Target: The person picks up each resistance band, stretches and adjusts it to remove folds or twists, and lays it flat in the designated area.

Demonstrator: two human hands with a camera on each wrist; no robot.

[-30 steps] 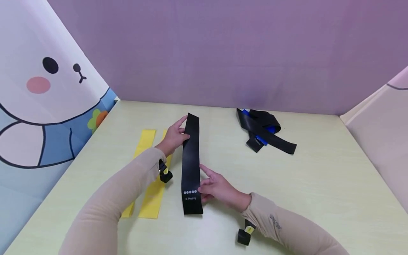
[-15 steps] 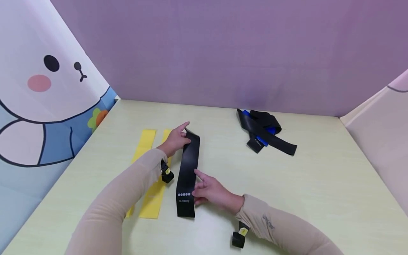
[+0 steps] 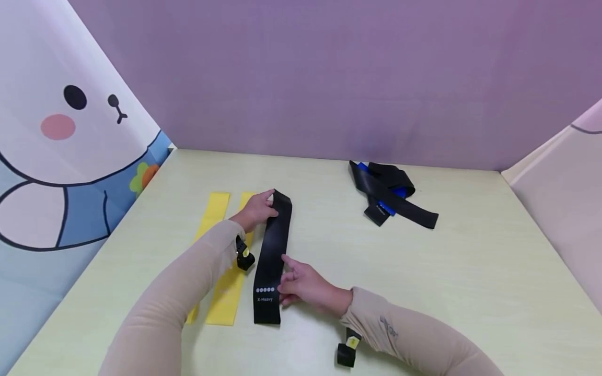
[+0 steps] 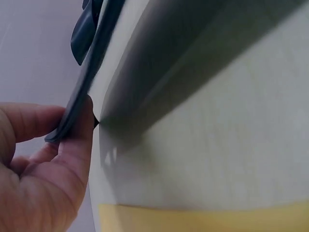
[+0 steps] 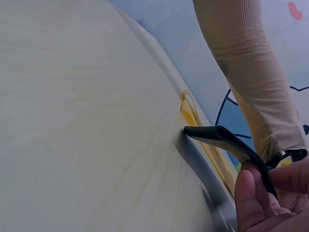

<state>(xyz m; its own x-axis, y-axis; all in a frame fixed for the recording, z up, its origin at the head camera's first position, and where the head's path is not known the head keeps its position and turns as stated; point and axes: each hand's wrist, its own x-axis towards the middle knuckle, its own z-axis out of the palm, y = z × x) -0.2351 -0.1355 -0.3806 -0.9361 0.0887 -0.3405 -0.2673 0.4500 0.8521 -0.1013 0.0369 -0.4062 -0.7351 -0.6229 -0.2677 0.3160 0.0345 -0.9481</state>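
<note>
Band (image 3: pixel 275 245), black, and it's pinched twice: left hand (image 3: pixel 256 211) at its far end, right hand (image 3: pixel 308 285) on its right edge! Yellow strips (image 3: pixel 224 300) lie just left of it.

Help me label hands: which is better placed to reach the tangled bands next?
Probably the right hand: it and the tangled bands are right of the held black band, which the left hand would have to cross. Both hands pinch that band, so either must first let go.
</note>
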